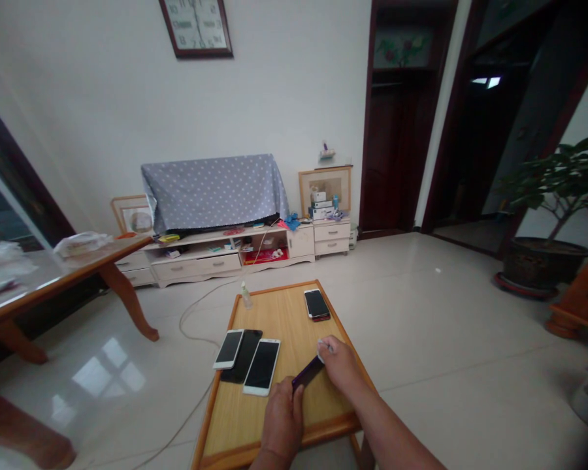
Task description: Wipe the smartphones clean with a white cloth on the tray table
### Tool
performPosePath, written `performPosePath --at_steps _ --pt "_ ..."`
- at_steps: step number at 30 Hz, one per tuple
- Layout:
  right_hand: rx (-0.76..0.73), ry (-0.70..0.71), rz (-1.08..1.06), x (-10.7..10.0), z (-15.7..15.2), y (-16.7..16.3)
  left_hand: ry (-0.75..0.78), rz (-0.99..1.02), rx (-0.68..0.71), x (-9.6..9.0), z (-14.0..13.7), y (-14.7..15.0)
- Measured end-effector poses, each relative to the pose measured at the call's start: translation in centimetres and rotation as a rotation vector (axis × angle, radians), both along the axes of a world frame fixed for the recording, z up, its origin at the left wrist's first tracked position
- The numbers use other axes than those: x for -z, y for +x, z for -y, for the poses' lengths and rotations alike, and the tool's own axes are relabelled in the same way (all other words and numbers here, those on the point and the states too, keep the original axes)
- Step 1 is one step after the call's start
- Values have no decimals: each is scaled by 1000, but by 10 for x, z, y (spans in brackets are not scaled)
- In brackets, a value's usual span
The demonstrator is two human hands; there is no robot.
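My left hand (281, 418) is closed around the near end of a dark smartphone (308, 374), tilted above a small wooden table (284, 313). At the phone's far end, my right hand (343, 367) pinches a white wipe (322, 350) against it. Left of my hands lies a white smartphone (262, 367) with its dark screen up. Beside it, another white smartphone (229, 348) partly covers a flat black item (243, 367), maybe a phone too. A white-framed phone (316, 301) rests on a darker one near the far right corner. A small clear bottle (245, 297) stands at the far left corner.
A larger table (122, 247) with plastic bags stands at the left. Beyond the tiled floor, a low white cabinet (301, 243) carries a cloth-covered object (215, 189). A potted plant (539, 261) stands at the right. A cable (181, 326) runs along the floor beside the small table.
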State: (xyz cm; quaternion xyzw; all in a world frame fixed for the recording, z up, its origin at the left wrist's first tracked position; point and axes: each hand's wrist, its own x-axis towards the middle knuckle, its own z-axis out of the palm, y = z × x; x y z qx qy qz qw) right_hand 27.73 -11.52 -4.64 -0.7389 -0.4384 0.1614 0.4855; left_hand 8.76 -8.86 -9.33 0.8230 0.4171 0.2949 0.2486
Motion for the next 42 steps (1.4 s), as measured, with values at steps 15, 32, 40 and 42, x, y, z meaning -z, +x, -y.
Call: performPosePath --at_steps 15,32,40,42 --pt "-25 -16 13 3 3 -5 8 -1 17 0 0 0" --pt "-29 67 33 5 5 -22 -30 17 20 1 -3 1" --pt "104 127 -17 17 2 6 -116 63 21 -8 -2 1" --pt "102 82 -48 20 2 10 -149 91 7 -8 -2 2"
